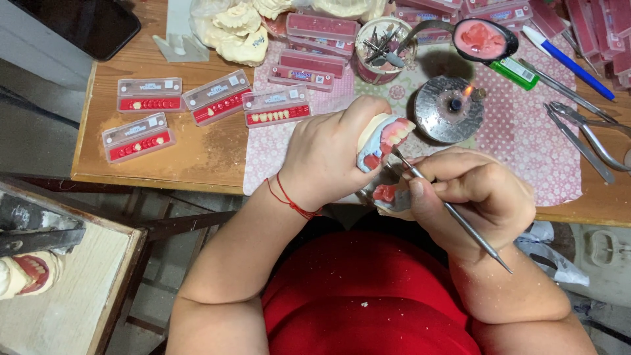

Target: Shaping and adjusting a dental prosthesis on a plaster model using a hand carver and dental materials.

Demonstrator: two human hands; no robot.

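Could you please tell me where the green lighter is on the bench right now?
In the head view, the green lighter lies toward the upper right, just below the pink-filled bowl and up-right of the lit burner.

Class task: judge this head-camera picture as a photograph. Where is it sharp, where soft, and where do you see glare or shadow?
Head view: even, soft light; left hand holding the denture model and right hand holding the metal instrument are sharp; small flame on the burner glows; mild sheen on the clear tooth boxes; floor below the table edge lies in shadow.

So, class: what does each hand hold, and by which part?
Left hand grips the denture model by its base; right hand pinches the metal tool along its shaft.
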